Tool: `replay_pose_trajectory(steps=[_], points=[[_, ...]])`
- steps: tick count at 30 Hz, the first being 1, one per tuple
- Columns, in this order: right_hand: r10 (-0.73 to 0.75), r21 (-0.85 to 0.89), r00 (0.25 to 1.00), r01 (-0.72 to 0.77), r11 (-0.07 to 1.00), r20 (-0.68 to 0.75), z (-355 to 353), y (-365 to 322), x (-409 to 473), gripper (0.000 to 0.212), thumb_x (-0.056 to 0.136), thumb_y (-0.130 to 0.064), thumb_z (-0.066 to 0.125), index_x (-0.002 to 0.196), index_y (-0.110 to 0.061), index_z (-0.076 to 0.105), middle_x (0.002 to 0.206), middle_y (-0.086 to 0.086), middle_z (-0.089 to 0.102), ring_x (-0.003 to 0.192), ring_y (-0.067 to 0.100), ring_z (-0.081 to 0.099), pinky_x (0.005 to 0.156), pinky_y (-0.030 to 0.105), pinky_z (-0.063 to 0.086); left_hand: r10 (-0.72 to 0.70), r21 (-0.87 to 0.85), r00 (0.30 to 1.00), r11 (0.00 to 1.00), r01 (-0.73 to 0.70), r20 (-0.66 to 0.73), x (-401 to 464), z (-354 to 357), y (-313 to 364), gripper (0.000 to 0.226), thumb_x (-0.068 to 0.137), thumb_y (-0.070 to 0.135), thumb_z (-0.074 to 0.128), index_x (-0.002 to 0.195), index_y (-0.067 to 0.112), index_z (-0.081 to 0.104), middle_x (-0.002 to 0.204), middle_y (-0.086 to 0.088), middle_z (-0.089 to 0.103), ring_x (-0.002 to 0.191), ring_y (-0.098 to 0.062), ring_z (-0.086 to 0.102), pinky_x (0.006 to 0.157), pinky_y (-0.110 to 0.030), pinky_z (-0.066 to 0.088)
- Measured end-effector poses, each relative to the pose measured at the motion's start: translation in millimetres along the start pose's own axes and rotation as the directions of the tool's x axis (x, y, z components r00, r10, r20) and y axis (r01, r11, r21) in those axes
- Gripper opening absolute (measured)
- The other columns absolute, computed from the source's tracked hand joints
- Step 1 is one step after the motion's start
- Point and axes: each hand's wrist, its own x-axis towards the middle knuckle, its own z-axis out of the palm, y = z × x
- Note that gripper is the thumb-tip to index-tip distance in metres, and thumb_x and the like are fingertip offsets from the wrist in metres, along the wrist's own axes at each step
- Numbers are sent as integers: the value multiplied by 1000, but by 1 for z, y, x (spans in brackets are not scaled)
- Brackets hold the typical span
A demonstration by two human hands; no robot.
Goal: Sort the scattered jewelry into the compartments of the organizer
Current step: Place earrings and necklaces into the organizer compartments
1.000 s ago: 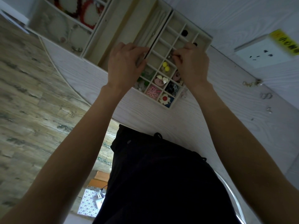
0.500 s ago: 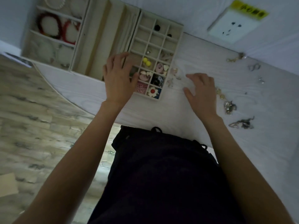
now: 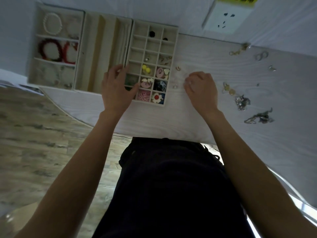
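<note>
bare table (image 3: 197, 54) beyond right hand (image 3: 201, 91), organizer (image 3: 153, 64) left

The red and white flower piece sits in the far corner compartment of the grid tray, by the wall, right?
No. In the head view the flower piece lies in the near right corner compartment of the grid tray, closest to the person, not by the wall.
</note>
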Motion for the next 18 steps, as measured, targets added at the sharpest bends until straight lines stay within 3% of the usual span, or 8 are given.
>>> replay_pose_trajectory(steps=[6,11,14,16,18], points=[[204,-91,975,-196,976,86,-6,-5,21,19,91,-22,54,104,-10,61,106,10,59,98,25,53,72,30,37,10,-12,1000,1000,-10,-1,-2,0,-1,57,84,40,65,133,13,51,130,-15,50,117,-35,44,95,-42,39],[105,-127,986,-89,988,130,-5,-1,26,20,93,-22,50,97,-6,62,97,14,61,97,28,50,78,30,34,49,-35,995,998,-53,-86,-4,1,-1,50,84,38,64,125,11,57,127,-17,52,115,-36,45,92,-40,41],[44,136,995,-57,989,95,-13,-11,30,17,93,-21,51,98,-6,57,98,9,59,95,22,49,74,23,31,111,-133,972,981,-140,-206,-6,-4,7,39,87,31,61,120,10,58,123,-14,54,113,-27,47,93,-34,41],[47,369,996,-72,926,76,-21,-28,36,15,94,-25,53,97,-11,53,93,-3,58,88,10,53,75,20,38,165,-200,949,954,-223,-268,-6,-8,13,32,88,21,63,115,7,58,122,-14,55,113,-24,49,95,-28,40],[17,497,998,-49,867,68,-25,-48,46,11,92,-24,57,94,-15,51,84,-13,56,79,-1,54,75,15,44,176,-262,943,932,-252,-281,-3,-11,16,29,87,16,63,113,3,56,118,-16,56,109,-24,53,93,-27,42]])
